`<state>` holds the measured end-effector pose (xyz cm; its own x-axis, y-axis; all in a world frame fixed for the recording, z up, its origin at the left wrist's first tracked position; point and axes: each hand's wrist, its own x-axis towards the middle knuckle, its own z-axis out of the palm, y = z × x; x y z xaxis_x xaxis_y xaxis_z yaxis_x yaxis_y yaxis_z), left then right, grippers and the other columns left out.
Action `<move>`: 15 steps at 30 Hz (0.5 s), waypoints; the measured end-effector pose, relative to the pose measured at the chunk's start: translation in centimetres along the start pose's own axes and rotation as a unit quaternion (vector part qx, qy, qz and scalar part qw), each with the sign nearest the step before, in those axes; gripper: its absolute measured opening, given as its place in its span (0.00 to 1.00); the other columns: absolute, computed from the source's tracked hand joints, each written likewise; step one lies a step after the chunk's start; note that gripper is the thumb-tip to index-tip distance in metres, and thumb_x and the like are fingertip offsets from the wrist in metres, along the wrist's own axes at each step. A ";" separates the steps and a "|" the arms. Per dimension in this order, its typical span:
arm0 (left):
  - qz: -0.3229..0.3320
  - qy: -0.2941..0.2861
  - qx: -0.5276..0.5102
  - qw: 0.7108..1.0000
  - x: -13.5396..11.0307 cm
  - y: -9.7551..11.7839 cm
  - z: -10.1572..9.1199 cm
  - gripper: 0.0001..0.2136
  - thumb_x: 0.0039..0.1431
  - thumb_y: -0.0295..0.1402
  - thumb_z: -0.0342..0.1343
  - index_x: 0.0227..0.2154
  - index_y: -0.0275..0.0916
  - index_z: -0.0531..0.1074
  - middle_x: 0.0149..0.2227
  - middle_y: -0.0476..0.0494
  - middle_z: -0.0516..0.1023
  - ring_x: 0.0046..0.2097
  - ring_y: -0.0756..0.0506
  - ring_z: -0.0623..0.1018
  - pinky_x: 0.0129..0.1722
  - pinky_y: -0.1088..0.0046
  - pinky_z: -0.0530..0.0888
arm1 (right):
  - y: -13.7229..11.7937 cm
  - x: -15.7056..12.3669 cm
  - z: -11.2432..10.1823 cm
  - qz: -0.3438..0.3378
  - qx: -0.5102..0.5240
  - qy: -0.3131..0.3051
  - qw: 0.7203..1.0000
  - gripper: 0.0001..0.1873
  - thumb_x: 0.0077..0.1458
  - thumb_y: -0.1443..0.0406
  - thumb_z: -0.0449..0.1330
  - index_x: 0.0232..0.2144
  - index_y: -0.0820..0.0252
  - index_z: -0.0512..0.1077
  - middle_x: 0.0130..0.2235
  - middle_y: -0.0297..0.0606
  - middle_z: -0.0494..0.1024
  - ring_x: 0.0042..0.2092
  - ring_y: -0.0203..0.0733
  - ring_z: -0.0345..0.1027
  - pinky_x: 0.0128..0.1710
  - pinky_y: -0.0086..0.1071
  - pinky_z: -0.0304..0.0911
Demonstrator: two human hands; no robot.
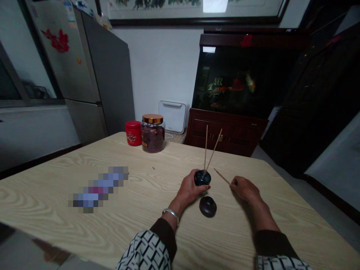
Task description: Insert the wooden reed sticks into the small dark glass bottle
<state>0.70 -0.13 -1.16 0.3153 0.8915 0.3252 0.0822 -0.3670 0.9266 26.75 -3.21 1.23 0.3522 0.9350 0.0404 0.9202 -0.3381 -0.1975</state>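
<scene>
My left hand (189,188) is wrapped around a small dark round holder (202,177) that stands on the wooden table (135,210). Two thin sticks (209,150) rise from the holder, leaning apart. A third thin stick (222,176) is pinched in my right hand (245,189), its tip pointing up and left toward the holder. A dark round lid (207,206) lies on the table just in front of the holder, between my wrists.
A glass jar with a copper lid (152,133) and a red tin (133,132) stand at the table's far edge. A blurred long object (99,188) lies at the left. Behind are a fridge (92,71), a fish tank (239,80) on a cabinet, and a dark cupboard at the right.
</scene>
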 end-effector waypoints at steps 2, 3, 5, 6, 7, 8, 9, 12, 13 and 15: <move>0.000 -0.002 -0.002 1.000 0.0 0.0 0.0 0.30 0.44 0.35 0.70 0.52 0.38 0.69 0.44 0.42 0.78 0.44 0.42 0.77 0.44 0.68 0.73 | -0.3 0.0 0.1 -0.002 0.000 -0.005 1.000 0.07 0.54 0.62 0.56 0.31 0.55 0.75 0.38 0.42 0.80 0.41 0.46 0.73 0.33 0.33 0.57; 0.000 -0.003 -0.004 1.000 0.0 0.1 0.0 0.30 0.44 0.35 0.70 0.52 0.38 0.69 0.44 0.42 0.78 0.44 0.42 0.77 0.44 0.68 0.73 | -0.3 0.1 0.1 -0.004 0.001 -0.005 1.000 0.07 0.54 0.63 0.56 0.31 0.55 0.74 0.38 0.42 0.80 0.41 0.45 0.73 0.33 0.33 0.57; -0.001 -0.006 -0.006 1.000 0.0 0.3 0.0 0.30 0.44 0.35 0.70 0.52 0.38 0.69 0.44 0.41 0.78 0.44 0.42 0.77 0.45 0.68 0.73 | -0.4 0.1 0.0 -0.008 0.004 -0.005 1.000 0.08 0.55 0.63 0.55 0.31 0.56 0.74 0.39 0.42 0.80 0.41 0.45 0.73 0.33 0.33 0.57; -0.003 -0.006 -0.005 1.000 0.0 0.4 0.0 0.30 0.44 0.34 0.69 0.52 0.38 0.69 0.44 0.41 0.78 0.44 0.42 0.77 0.45 0.68 0.73 | -0.4 0.1 0.0 -0.009 0.005 -0.004 1.000 0.08 0.55 0.63 0.55 0.31 0.56 0.73 0.39 0.42 0.80 0.40 0.45 0.73 0.33 0.33 0.57; -0.005 -0.006 -0.004 1.000 -0.1 0.5 0.0 0.30 0.44 0.34 0.69 0.52 0.38 0.69 0.44 0.41 0.78 0.44 0.42 0.77 0.45 0.68 0.73 | -0.4 0.1 0.0 -0.011 0.004 -0.003 1.000 0.08 0.56 0.63 0.54 0.31 0.56 0.73 0.39 0.42 0.80 0.40 0.45 0.73 0.33 0.33 0.56; -0.007 -0.004 -0.003 1.000 -0.1 0.6 0.0 0.29 0.44 0.34 0.69 0.52 0.38 0.69 0.44 0.41 0.78 0.45 0.42 0.77 0.45 0.67 0.73 | -0.4 0.0 -0.1 -0.011 0.001 0.000 1.000 0.08 0.56 0.63 0.54 0.31 0.56 0.73 0.39 0.42 0.80 0.40 0.45 0.73 0.33 0.33 0.56; -0.009 -0.003 -0.001 1.000 -0.1 0.6 0.0 0.29 0.44 0.34 0.69 0.51 0.37 0.69 0.44 0.41 0.78 0.45 0.42 0.77 0.45 0.67 0.73 | -0.5 -0.1 -0.1 -0.011 -0.002 0.002 1.000 0.09 0.57 0.63 0.53 0.31 0.55 0.73 0.39 0.43 0.80 0.40 0.46 0.73 0.32 0.33 0.56; -0.007 0.000 -0.001 1.000 -0.1 0.7 0.0 0.29 0.44 0.34 0.69 0.51 0.37 0.69 0.44 0.41 0.78 0.45 0.42 0.77 0.46 0.67 0.73 | -0.8 -0.4 -0.2 -0.004 -0.013 0.008 1.000 0.10 0.58 0.62 0.52 0.32 0.55 0.73 0.40 0.44 0.80 0.40 0.46 0.73 0.32 0.33 0.56; -0.005 0.000 -0.001 1.000 -0.1 0.6 0.0 0.29 0.44 0.34 0.69 0.51 0.37 0.69 0.44 0.41 0.78 0.45 0.42 0.77 0.46 0.67 0.73 | -1.0 -0.5 -0.3 -0.002 -0.016 0.010 1.000 0.11 0.59 0.62 0.51 0.33 0.55 0.73 0.40 0.44 0.80 0.41 0.46 0.73 0.32 0.33 0.56; -0.002 0.000 0.000 1.000 0.0 0.5 0.0 0.29 0.44 0.34 0.69 0.51 0.37 0.69 0.44 0.41 0.78 0.44 0.42 0.77 0.46 0.67 0.73 | -1.2 -0.7 -0.4 -0.001 -0.021 0.013 1.000 0.12 0.60 0.61 0.50 0.34 0.55 0.73 0.40 0.44 0.80 0.41 0.47 0.73 0.32 0.34 0.56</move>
<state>0.77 -0.35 -0.76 0.3152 0.8930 0.3211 0.0843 -0.3634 0.9278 25.45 -3.53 1.84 0.3544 0.9327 0.0663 0.9269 -0.3410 -0.1569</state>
